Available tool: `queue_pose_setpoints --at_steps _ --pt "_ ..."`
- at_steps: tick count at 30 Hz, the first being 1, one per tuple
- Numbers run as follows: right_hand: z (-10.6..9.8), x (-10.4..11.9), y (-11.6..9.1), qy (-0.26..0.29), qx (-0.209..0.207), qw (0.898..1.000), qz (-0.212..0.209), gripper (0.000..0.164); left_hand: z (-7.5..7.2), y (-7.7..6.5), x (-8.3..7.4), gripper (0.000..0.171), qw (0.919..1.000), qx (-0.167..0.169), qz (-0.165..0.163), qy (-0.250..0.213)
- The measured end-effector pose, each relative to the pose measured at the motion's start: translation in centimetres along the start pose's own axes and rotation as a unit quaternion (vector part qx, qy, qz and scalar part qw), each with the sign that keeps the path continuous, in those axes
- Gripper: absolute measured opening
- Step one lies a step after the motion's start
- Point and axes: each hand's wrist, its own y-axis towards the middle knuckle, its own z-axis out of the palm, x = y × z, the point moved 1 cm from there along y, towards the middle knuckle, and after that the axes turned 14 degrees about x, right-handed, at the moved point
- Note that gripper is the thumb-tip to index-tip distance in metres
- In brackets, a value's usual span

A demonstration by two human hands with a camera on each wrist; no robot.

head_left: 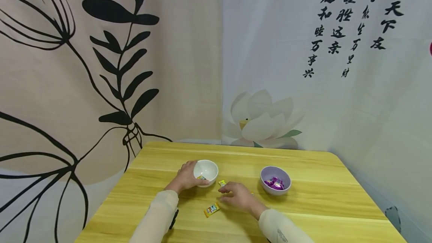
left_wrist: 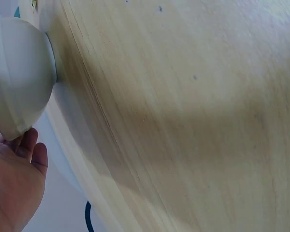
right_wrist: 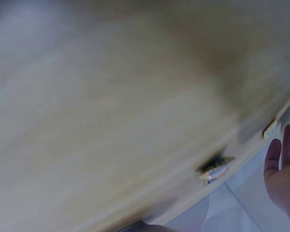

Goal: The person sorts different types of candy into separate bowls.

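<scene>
A white bowl (head_left: 210,171) with a yellow-wrapped candy (head_left: 201,177) inside stands on the table. My left hand (head_left: 186,177) grips its rim from the left, thumb along the near edge; the left wrist view shows curled fingertips (left_wrist: 28,140) at the rim of the bowl (left_wrist: 21,77). My right hand (head_left: 237,198) hovers palm-down right of the bowl, fingers loosely extended and holding nothing. A yellow candy (head_left: 222,183) lies just beyond its fingertips. Nearer the front is another yellow candy (head_left: 212,210). Two wrapped candies appear blurred near the hand (right_wrist: 283,186) in the right wrist view.
A purple bowl (head_left: 275,171) holding several purple-wrapped candies (head_left: 275,183) stands to the right of my right hand. The wooden table (head_left: 320,213) has its far edge close to printed curtains (head_left: 189,66).
</scene>
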Motion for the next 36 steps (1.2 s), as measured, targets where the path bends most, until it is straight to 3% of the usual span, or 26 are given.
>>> queue_pose_setpoints --at_steps 11,23,36 --pt "1.7 0.8 -0.4 -0.098 0.065 0.992 -0.045 0.044 0.1 0.0 0.2 0.108 1.0000 0.005 -0.006 0.002" --pt "1.9 1.7 -0.4 -0.156 0.084 0.981 -0.083 0.038 0.1 0.0 0.1 0.108 1.0000 0.001 0.002 0.001" --pt "2.1 1.7 -0.6 -0.164 0.073 0.982 -0.054 0.027 0.2 0.3 0.4 0.108 1.0000 -0.003 -0.004 0.002"
